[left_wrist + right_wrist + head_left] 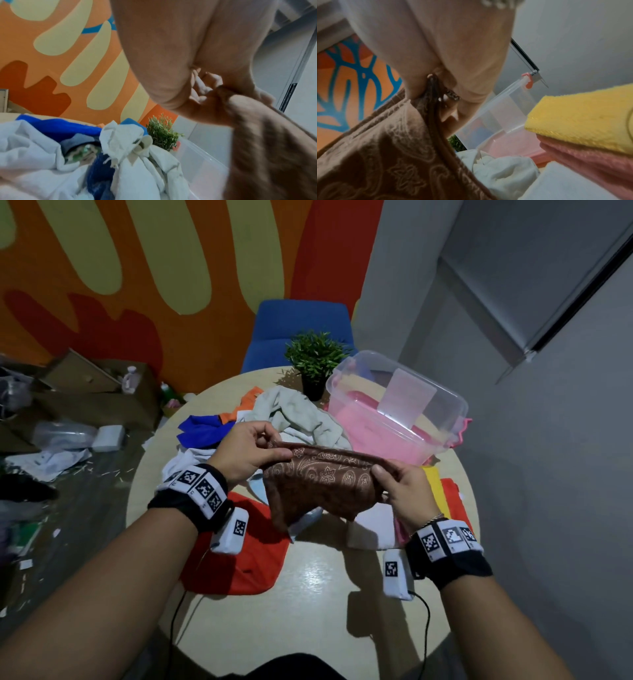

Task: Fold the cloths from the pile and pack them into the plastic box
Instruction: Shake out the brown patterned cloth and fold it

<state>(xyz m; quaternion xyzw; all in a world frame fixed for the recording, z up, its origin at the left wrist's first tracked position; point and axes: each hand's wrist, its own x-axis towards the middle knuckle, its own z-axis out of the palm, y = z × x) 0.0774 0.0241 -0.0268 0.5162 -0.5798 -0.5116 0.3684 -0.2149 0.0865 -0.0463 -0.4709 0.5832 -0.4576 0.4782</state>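
A brown patterned cloth [318, 484] hangs doubled over in the air above the round table [308, 583]. My left hand [253, 451] pinches its upper left corner, and my right hand [399, 484] pinches the upper right corner. In the wrist views the brown cloth [267, 148] [385, 155] drops from the pinching fingers. Behind it lies the pile: a pale grey cloth [294, 412], a blue one [202, 431] and an orange one [245, 404]. The clear plastic box [397, 402] stands at the far right with pink inside.
A red cloth [239, 556] lies flat under my left wrist. Folded yellow [432, 479], red and white cloths sit by my right wrist. A potted plant [315, 364] stands beside the box, a blue chair [301, 326] behind the table. Cardboard and litter cover the floor at left.
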